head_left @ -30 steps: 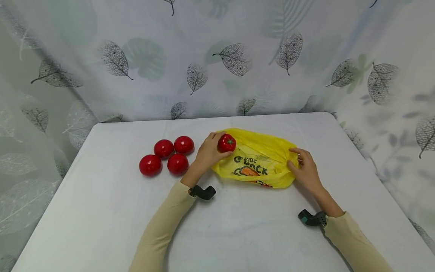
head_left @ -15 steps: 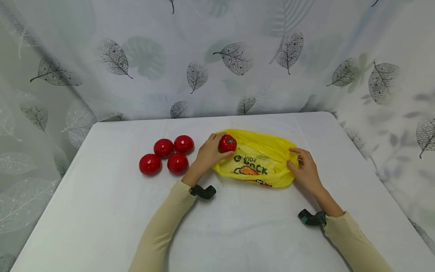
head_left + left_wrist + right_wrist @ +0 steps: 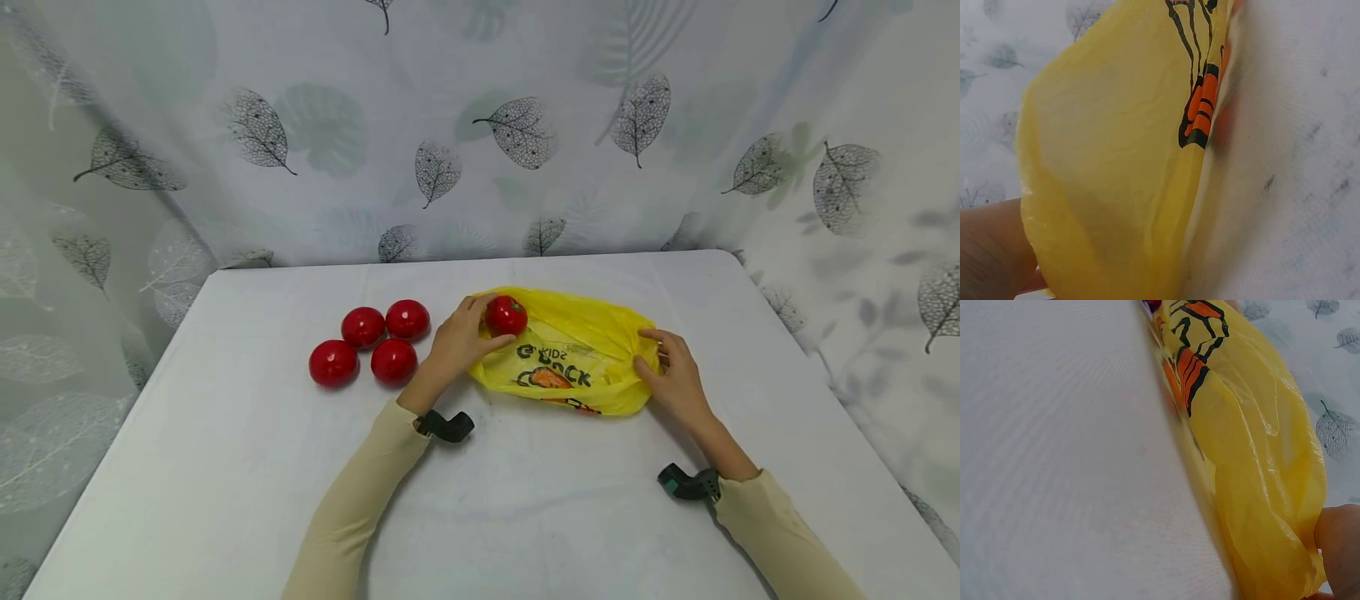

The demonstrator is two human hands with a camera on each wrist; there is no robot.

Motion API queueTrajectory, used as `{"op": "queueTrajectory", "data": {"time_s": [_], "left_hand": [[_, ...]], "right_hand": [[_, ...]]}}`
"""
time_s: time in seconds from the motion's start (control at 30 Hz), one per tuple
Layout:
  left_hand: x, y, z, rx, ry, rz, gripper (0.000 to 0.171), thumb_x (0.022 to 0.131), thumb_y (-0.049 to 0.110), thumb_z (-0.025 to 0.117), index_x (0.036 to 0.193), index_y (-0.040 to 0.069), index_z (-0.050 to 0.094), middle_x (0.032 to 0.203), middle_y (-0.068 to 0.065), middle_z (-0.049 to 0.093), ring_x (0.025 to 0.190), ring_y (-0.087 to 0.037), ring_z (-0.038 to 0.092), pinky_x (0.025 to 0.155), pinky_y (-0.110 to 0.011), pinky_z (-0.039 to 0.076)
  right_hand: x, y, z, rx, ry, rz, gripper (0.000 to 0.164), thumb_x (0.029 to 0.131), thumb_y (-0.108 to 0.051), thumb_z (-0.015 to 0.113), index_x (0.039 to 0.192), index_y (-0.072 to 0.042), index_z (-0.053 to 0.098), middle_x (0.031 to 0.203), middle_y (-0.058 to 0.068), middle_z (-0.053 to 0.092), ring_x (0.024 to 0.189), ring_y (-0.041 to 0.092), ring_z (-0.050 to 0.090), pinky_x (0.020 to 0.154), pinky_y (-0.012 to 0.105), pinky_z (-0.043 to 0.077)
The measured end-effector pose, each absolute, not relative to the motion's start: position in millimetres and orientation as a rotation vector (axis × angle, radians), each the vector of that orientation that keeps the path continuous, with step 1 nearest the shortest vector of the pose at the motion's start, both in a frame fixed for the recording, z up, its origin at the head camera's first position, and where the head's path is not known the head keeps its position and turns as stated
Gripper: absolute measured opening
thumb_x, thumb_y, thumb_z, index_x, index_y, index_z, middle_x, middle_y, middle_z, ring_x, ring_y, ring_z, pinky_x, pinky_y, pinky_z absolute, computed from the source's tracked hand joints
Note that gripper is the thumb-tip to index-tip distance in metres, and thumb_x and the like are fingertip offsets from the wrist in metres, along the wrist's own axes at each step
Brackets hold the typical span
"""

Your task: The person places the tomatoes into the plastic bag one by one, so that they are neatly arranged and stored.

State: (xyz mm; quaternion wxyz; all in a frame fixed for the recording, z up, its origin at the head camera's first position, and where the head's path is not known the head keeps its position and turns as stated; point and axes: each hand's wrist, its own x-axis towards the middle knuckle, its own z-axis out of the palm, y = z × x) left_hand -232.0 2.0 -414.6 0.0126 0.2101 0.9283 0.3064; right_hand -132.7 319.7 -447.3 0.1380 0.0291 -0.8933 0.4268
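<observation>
A glossy red tomato [image 3: 506,316] with a small green stem mark lies at the left mouth of a yellow plastic bag [image 3: 577,342]. My left hand [image 3: 461,335] curves around its left side, fingers above and thumb below. At the bag's right end, my right hand [image 3: 672,372] pinches the gathered plastic between thumb and fingers. The yellow bag [image 3: 1104,144] fills much of the left wrist view and covers most of the left hand [image 3: 991,250]. In the right wrist view, the right thumb [image 3: 1341,547] presses against the bag's crumpled end.
Several more shiny red tomatoes, among them a front-left tomato [image 3: 333,363] and a back-right tomato [image 3: 407,320], cluster left of my left hand. The white table [image 3: 525,508] ends at a leaf-patterned curtain [image 3: 330,200] behind. Black cameras sit on both wrists.
The tomato at the left hand has shifted slightly right into the bag and turned, its stem mark now toward the upper right. Both hands have stayed nearly in place.
</observation>
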Motion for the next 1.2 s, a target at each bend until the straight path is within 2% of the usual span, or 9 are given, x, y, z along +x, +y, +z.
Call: {"op": "queueTrajectory", "data": {"time_s": [0.3, 0.6, 1.0, 1.2], "left_hand": [[-226.8, -7.4, -411.0, 0.704, 2.936, 0.997, 0.064, 0.090, 0.041, 0.069, 0.143, 0.013, 0.047, 0.134, -0.012, 0.053, 0.114, -0.025, 0.057, 0.093, -0.040, 0.053], [-218.7, -22.8, -401.8, 0.662, 2.975, 0.989, 0.058, 0.089, 0.035, 0.071, 0.139, 0.013, 0.052, 0.134, -0.011, 0.055, 0.120, -0.026, 0.056, 0.096, -0.038, 0.052], [-195.4, -51.6, -388.3, 0.642, 3.108, 0.943, 0.048, 0.089, 0.033, 0.071, 0.130, 0.012, 0.060, 0.127, -0.010, 0.060, 0.114, -0.025, 0.059, 0.083, -0.037, 0.058], [-181.0, -64.4, -382.3, 0.647, 3.173, 0.857, 0.043, 0.088, 0.032, 0.073, 0.125, 0.011, 0.064, 0.123, -0.011, 0.062, 0.112, -0.027, 0.060, 0.083, -0.038, 0.058]], "right_hand": [[-132.8, 318.3, -446.9, 0.091, -2.582, 1.228, 0.041, 0.093, -0.001, 0.057, 0.132, 0.009, 0.048, 0.136, 0.033, 0.038, 0.117, 0.051, 0.044, 0.096, 0.065, 0.038], [-132.4, 317.1, -447.6, 0.095, -2.595, 1.226, 0.041, 0.094, -0.003, 0.057, 0.132, 0.008, 0.047, 0.136, 0.033, 0.037, 0.117, 0.052, 0.043, 0.096, 0.066, 0.038], [-132.1, 317.8, -446.1, 0.085, -2.607, 1.215, 0.042, 0.094, -0.003, 0.057, 0.132, 0.009, 0.047, 0.135, 0.034, 0.037, 0.117, 0.052, 0.044, 0.095, 0.065, 0.038], [-132.0, 318.8, -446.4, 0.092, -2.605, 1.211, 0.042, 0.094, -0.004, 0.057, 0.132, 0.008, 0.047, 0.135, 0.034, 0.038, 0.117, 0.052, 0.044, 0.095, 0.066, 0.038]]}}
